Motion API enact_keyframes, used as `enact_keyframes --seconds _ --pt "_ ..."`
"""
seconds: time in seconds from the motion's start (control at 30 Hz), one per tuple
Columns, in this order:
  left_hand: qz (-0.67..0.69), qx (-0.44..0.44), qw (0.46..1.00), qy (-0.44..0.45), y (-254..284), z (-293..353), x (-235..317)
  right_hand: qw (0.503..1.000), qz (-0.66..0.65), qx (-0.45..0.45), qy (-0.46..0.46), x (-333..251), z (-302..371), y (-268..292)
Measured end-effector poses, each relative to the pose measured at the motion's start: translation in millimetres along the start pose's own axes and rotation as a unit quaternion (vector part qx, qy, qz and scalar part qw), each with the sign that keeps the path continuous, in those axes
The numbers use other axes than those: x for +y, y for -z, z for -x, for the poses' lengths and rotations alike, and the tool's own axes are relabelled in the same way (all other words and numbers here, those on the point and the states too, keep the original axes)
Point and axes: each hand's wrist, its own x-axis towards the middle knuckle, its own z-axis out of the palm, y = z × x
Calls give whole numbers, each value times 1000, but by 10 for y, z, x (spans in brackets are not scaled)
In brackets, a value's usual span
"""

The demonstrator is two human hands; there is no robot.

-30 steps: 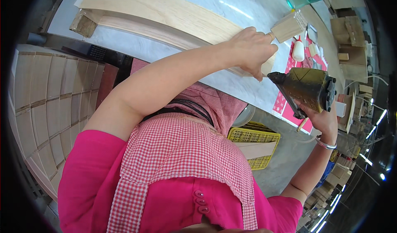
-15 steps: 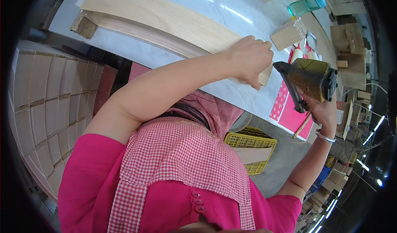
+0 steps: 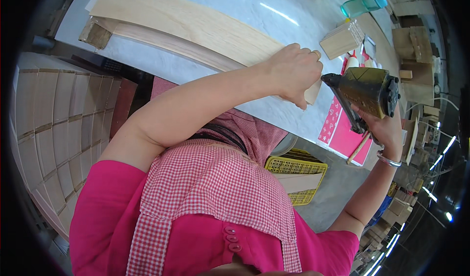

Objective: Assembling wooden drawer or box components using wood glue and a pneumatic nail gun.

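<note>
A long, pale wooden board [image 3: 186, 24] lies on top of narrower wooden pieces, across the table from far left toward the middle. My left hand [image 3: 296, 75] is closed over its right end, knuckles up and thumb bent down on the near side. In my right hand [image 3: 384, 126] is a dark, olive-coloured nail gun [image 3: 364, 92], held by its grip, most of which the tool hides. The gun's nose points left and is close to the board's end by my left hand; I cannot tell whether it touches. A wooden block [image 3: 95, 33] is under the board's far left end.
The marbled white table [image 3: 274, 112] has a stack of small wooden pieces [image 3: 341, 40], a teal bottle [image 3: 363, 5] and a pink sheet [image 3: 348, 139] with a thin stick [image 3: 359, 148] at the right. Below stands a yellow crate [image 3: 296, 166]. Stacked wooden panels [image 3: 58, 129] are at the left.
The board and the block under it have shifted slightly left. The nail gun's nose has moved slightly left, still beside my left hand. Both hands keep their hold.
</note>
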Motion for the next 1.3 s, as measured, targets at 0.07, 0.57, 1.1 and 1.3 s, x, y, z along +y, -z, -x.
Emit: enact_keyframes --seconds 0.07,0.57,1.1,1.3 --pt "2 2 1000 -3 13 18 2 1000 -25 5 -15 18 -18 -21" --pt "-97 -19 983 158 125 1738 -1211 965 -163 149 -142 424 985 -98" --pt "243 -26 965 -98 -345 896 239 964 -121 168 -169 741 1275 -76" --pt "359 158 911 130 454 1966 -619 980 -69 165 -86 495 832 -85"
